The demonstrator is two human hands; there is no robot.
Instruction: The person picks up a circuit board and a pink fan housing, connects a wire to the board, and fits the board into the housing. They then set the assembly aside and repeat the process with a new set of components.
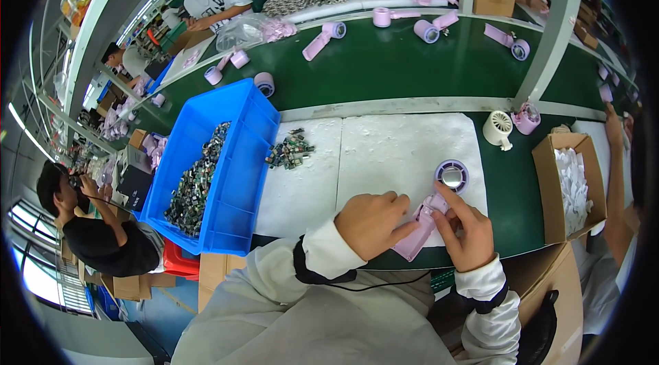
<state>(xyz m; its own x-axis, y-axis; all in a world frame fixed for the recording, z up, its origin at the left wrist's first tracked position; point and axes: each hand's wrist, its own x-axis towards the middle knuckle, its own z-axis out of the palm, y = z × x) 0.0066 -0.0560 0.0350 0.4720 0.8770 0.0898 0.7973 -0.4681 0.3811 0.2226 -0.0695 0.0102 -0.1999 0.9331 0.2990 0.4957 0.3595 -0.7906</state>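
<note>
A pink handheld fan lies at the front of the white work mat, its handle pointing toward me. Its round purple head has a silvery disc in the middle. My left hand is closed at the left side of the handle, with its thumb against the pink part. On the other side, my right hand pinches near the joint between handle and head, index finger reaching toward the head. Small details between the fingertips are hidden. Left of the hands, a small pile of circuit boards rests on the mat.
A blue bin full of circuit boards stands left of the mat. To the right are a cream fan head and a cardboard box of white pieces. Beyond a rail, a green conveyor carries several pink fans. Other people sit around.
</note>
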